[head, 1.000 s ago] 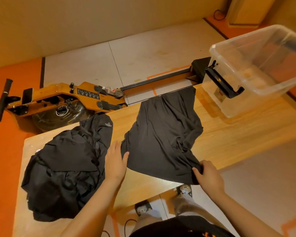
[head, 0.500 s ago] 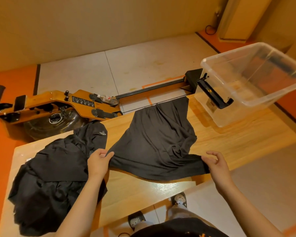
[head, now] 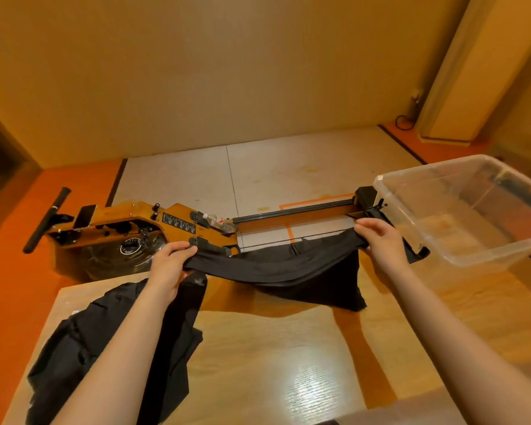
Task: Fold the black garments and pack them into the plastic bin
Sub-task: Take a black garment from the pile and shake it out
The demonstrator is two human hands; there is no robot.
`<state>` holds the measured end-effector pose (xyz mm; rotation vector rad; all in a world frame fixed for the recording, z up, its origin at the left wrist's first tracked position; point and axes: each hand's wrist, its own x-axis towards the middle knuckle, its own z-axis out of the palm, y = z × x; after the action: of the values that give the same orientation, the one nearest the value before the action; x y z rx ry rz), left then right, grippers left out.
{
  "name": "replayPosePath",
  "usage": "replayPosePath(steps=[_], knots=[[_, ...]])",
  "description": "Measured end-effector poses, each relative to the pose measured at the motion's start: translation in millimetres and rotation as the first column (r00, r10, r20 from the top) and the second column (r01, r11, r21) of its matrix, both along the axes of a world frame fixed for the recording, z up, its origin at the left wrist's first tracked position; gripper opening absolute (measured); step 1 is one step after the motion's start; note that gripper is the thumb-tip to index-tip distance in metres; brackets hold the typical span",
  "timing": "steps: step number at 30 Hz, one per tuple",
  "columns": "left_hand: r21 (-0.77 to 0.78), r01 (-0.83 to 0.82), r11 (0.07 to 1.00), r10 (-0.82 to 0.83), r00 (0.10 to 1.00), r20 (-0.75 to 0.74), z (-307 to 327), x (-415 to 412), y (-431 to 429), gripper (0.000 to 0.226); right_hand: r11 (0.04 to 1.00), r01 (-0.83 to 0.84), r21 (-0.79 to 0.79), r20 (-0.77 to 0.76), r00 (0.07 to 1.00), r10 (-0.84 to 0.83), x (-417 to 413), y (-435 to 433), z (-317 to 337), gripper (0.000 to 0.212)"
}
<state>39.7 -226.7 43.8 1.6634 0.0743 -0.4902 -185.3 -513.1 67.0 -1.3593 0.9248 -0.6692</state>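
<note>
A black garment (head: 307, 277) hangs stretched between my two hands above the far part of the wooden table (head: 288, 363). My left hand (head: 170, 265) grips its left end and my right hand (head: 380, 240) grips its right end. The cloth sags in the middle and a loose flap touches the table. A pile of other black garments (head: 105, 348) lies on the table at the left, partly under my left forearm. The clear plastic bin (head: 472, 240) stands at the table's far right with nothing visible in it.
A wooden rowing machine (head: 141, 228) with a black rail (head: 295, 211) lies on the floor beyond the table. A black latch handle (head: 411, 250) hangs on the bin's left side. The orange and white floor lies beyond, with a beige wall behind.
Both hands have taken the near corners of the spread garment, lifted it off the table and carried it away from me. The view has tilted up.
</note>
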Motion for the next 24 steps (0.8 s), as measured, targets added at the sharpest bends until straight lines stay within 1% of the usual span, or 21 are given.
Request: replayPosePath(steps=[3, 7, 11, 13, 16, 18, 21, 24], knots=[[0.070, -0.004, 0.998, -0.008, 0.984, 0.178, 34, 18, -23, 0.015, 0.998, 0.016, -0.069, 0.052, 0.999, -0.012, 32, -28, 31, 0.010], [0.121, -0.022, 0.992, -0.025, 0.927, 0.374, 88, 46, -49, 0.013, 0.992, 0.029, -0.119, 0.099, 0.995, -0.017, 69, -64, 76, 0.012], [0.091, -0.090, 0.992, 0.031, 0.858, 0.513, 163, 73, -73, 0.005, 0.983, 0.038, -0.178, 0.206, 0.978, 0.000, 104, -95, 144, 0.011], [0.034, -0.157, 0.987, 0.109, 0.812, 0.574, 202, 82, -81, 0.004, 0.976, 0.047, -0.212, 0.261, 0.965, 0.011, 116, -105, 181, 0.011], [-0.119, -0.263, 0.958, 0.279, 0.742, 0.609, 256, 84, -86, 0.005, 0.968, 0.049, -0.245, 0.348, 0.937, 0.041, 127, -119, 230, 0.010], [-0.179, -0.295, 0.939, 0.341, 0.714, 0.612, 282, 77, -84, 0.005, 0.964, 0.046, -0.262, 0.393, 0.917, 0.063, 128, -126, 254, 0.010], [-0.172, -0.326, 0.930, 0.357, 0.681, 0.640, 297, 61, -76, 0.007, 0.956, 0.026, -0.291, 0.420, 0.902, 0.104, 124, -130, 267, 0.010], [-0.147, -0.353, 0.924, 0.360, 0.672, 0.647, 286, 40, -66, 0.008, 0.958, -0.002, -0.287, 0.414, 0.901, 0.126, 114, -131, 254, 0.010]])
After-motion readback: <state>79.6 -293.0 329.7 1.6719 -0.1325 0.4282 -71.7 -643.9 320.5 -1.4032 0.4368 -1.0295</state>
